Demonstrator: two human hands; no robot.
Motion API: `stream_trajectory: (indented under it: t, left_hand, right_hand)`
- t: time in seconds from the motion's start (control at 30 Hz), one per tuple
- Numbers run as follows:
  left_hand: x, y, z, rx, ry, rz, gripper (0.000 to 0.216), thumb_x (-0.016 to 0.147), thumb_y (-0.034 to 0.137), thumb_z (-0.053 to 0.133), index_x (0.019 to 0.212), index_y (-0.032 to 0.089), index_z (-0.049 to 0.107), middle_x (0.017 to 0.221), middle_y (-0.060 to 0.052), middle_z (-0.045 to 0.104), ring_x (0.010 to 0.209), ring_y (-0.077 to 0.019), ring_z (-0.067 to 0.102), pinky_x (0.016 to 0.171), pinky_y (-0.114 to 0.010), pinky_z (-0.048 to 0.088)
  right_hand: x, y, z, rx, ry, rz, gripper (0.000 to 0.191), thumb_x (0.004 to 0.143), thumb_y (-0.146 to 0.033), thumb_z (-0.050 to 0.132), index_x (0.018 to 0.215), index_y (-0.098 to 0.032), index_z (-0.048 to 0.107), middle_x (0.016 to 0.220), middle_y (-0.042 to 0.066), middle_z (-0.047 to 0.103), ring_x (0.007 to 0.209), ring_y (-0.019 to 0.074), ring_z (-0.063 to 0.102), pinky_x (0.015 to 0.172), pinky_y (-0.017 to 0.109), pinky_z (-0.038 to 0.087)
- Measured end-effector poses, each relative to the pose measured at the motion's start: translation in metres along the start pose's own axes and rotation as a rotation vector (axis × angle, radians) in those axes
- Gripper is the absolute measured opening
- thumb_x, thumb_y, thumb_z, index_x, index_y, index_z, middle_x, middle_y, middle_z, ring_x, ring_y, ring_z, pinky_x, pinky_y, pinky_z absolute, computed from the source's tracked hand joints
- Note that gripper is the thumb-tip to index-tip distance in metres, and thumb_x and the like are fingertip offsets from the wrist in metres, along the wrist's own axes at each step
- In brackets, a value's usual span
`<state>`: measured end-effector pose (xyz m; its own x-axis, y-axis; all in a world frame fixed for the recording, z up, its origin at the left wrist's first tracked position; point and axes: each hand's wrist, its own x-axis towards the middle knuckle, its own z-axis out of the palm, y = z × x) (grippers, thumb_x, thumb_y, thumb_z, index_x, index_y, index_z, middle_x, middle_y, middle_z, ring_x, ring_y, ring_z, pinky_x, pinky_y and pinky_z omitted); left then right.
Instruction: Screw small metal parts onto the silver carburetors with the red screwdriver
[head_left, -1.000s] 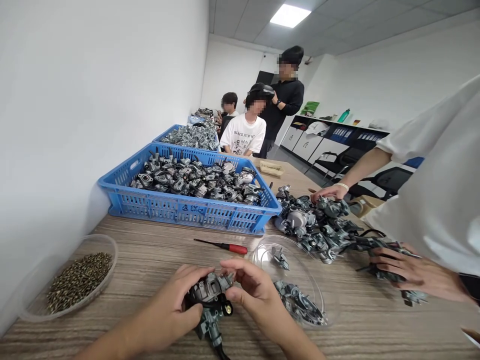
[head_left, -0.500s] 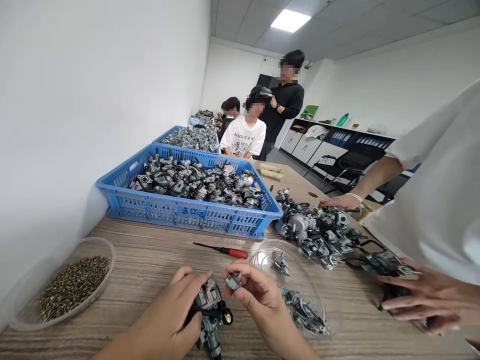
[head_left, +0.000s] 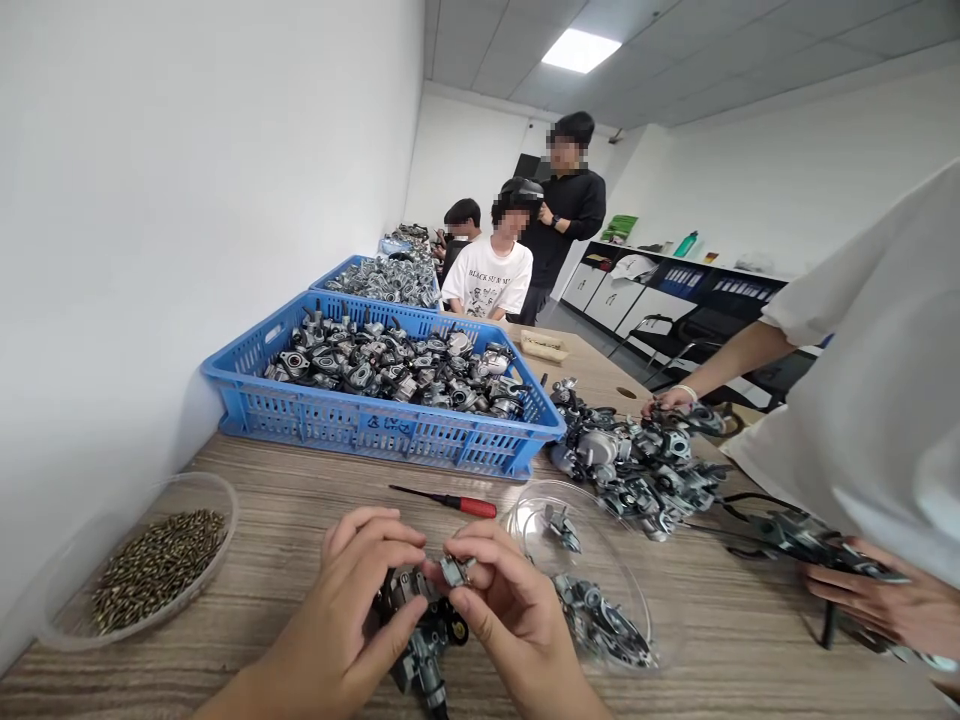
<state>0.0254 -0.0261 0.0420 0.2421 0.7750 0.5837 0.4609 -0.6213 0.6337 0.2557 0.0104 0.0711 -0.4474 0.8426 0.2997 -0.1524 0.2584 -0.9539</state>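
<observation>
A metal carburetor (head_left: 426,640) rests on the table in front of me, partly hidden by my fingers. My left hand (head_left: 360,590) is wrapped round its left side, with the thumb across the near face. Between the thumb and fingers of my right hand (head_left: 506,605) is a small silvery metal bracket (head_left: 454,571), held just above the carburetor's upper right part. To the right, a clear round plastic tray (head_left: 645,600) holds more small metal parts (head_left: 604,622). Beyond my hands lies a screwdriver (head_left: 476,507) with a red and black handle.
A clear tub (head_left: 229,520) of small screws (head_left: 159,568) stands at left. Behind is a blue crate (head_left: 300,425) full of carburetors; more lie in a heap (head_left: 637,460) at right. A co-worker's hand (head_left: 892,600) handles one at the right edge. Other people are farther back.
My right hand has brought the bracket left and closer to the carburetor. My left fingers have lifted slightly over its top. The co-worker's near hand has moved right with its carburetor.
</observation>
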Motion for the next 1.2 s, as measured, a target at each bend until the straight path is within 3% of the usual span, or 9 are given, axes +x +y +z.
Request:
stream_trajectory:
  t: [0.1,0.2,0.37,0.63,0.8,0.9,1.0,1.1,1.2]
  left_hand:
    - [0.004,0.005,0.000,-0.052,0.071,0.101,0.036,0.101,0.012,0.069,0.132,0.029,0.060,0.133,-0.007,0.076,0.135,-0.0302,0.059,0.116,-0.050,0.049]
    - [0.007,0.007,-0.001,-0.075,0.127,0.147,0.031,0.102,0.013,0.070,0.128,0.028,0.064,0.127,-0.006,0.080,0.129,-0.0283,0.064,0.114,-0.046,0.051]
    - [0.011,0.007,-0.001,-0.102,0.188,0.113,0.025,0.101,0.020,0.076,0.124,0.028,0.070,0.115,-0.005,0.084,0.119,-0.0287,0.070,0.105,-0.044,0.058]
    - [0.013,0.004,0.002,-0.190,0.214,0.062,0.016,0.101,0.029,0.082,0.115,0.030,0.075,0.106,-0.001,0.088,0.105,-0.0255,0.074,0.100,-0.044,0.059]
    - [0.014,0.004,0.003,-0.180,0.226,0.074,0.008,0.101,0.026,0.082,0.107,0.029,0.078,0.105,-0.002,0.089,0.100,-0.0252,0.074,0.097,-0.044,0.059]
    - [0.011,0.001,0.006,-0.154,0.236,0.046,0.010,0.100,0.022,0.082,0.107,0.030,0.080,0.104,-0.002,0.088,0.101,-0.0263,0.072,0.097,-0.045,0.059]
    - [0.007,-0.004,0.008,-0.090,0.175,-0.021,0.019,0.097,0.021,0.083,0.113,0.032,0.080,0.113,-0.004,0.086,0.115,-0.0305,0.069,0.103,-0.050,0.058]
    - [0.003,-0.007,0.006,-0.020,0.042,-0.175,0.042,0.091,0.025,0.086,0.131,0.028,0.073,0.134,-0.011,0.077,0.134,-0.0372,0.062,0.112,-0.059,0.056]
    - [0.003,-0.002,0.003,0.002,-0.118,-0.308,0.064,0.082,0.025,0.089,0.141,0.021,0.064,0.143,-0.018,0.070,0.135,-0.0415,0.063,0.114,-0.063,0.056]
  right_hand:
    - [-0.005,0.002,0.007,0.056,0.016,0.016,0.040,0.100,-0.026,0.083,0.135,-0.040,0.071,0.119,0.003,0.066,0.092,0.0120,0.071,0.081,0.021,0.060]
    - [-0.006,0.003,0.011,0.109,0.000,0.014,0.038,0.099,-0.026,0.084,0.132,-0.039,0.069,0.114,0.002,0.069,0.093,0.0134,0.073,0.082,0.022,0.061]
    - [-0.004,0.005,0.006,-0.080,-0.012,-0.094,0.022,0.100,-0.031,0.082,0.121,-0.033,0.076,0.114,0.005,0.063,0.100,0.0183,0.069,0.086,0.027,0.060]
    - [-0.005,0.006,0.001,-0.258,-0.065,-0.138,0.020,0.105,-0.035,0.075,0.125,-0.037,0.075,0.113,0.005,0.064,0.096,0.0184,0.067,0.074,0.025,0.057]
    - [-0.001,0.001,0.000,-0.362,-0.108,-0.131,0.019,0.108,-0.035,0.070,0.126,-0.035,0.073,0.118,0.006,0.067,0.112,0.0231,0.069,0.101,0.035,0.057]
    - [0.001,0.001,-0.003,-0.423,-0.123,-0.129,0.018,0.108,-0.031,0.069,0.125,-0.033,0.072,0.116,0.005,0.069,0.110,0.0218,0.069,0.101,0.033,0.056]
    - [0.003,0.004,-0.007,-0.502,-0.119,-0.132,0.019,0.107,-0.026,0.069,0.125,-0.032,0.071,0.117,0.004,0.069,0.109,0.0211,0.069,0.100,0.031,0.056]
    - [0.005,0.005,-0.011,-0.597,-0.129,-0.156,0.023,0.107,-0.021,0.068,0.126,-0.032,0.072,0.120,0.005,0.069,0.112,0.0212,0.069,0.102,0.031,0.056]
    - [0.008,0.004,-0.015,-0.659,-0.146,-0.170,0.024,0.107,-0.020,0.067,0.128,-0.031,0.071,0.120,0.006,0.069,0.113,0.0219,0.069,0.102,0.031,0.057]
